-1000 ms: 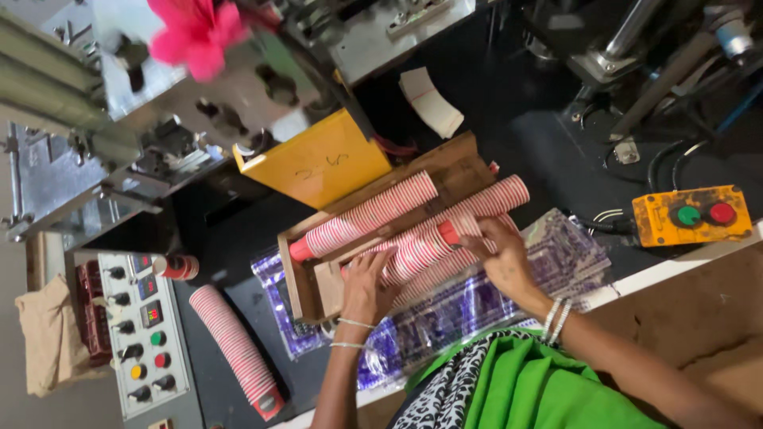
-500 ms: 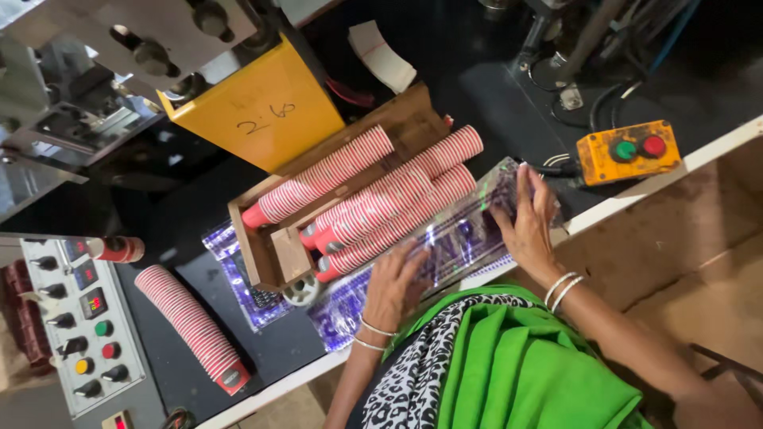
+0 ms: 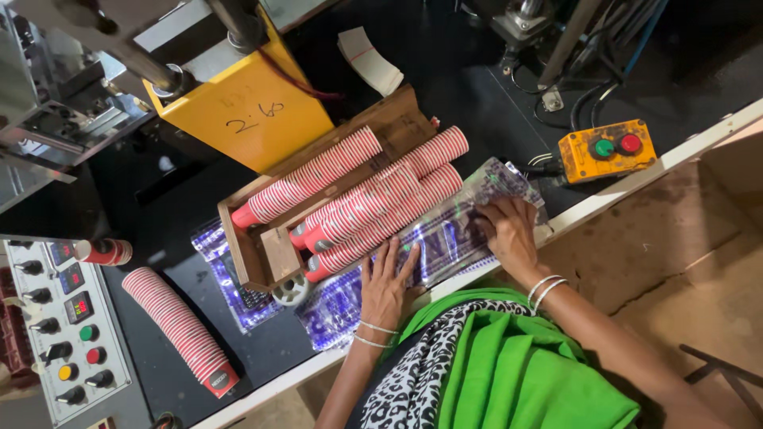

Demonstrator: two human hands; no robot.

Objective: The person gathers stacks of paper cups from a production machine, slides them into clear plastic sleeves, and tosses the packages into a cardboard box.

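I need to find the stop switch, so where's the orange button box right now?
In the head view the orange button box sits upper right on the dark bench, just beyond the right hand and the clear plastic sleeve.

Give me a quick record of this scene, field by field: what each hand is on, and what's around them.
left hand: flat on the clear printed plastic bags, fingers beside the stacked red-striped paper cups
right hand: pressing the far end of the same bags
cup holder: wooden tray, cup stacks lying in it
loose stack: cup stack lying apart, near the control panel
other: orange button box
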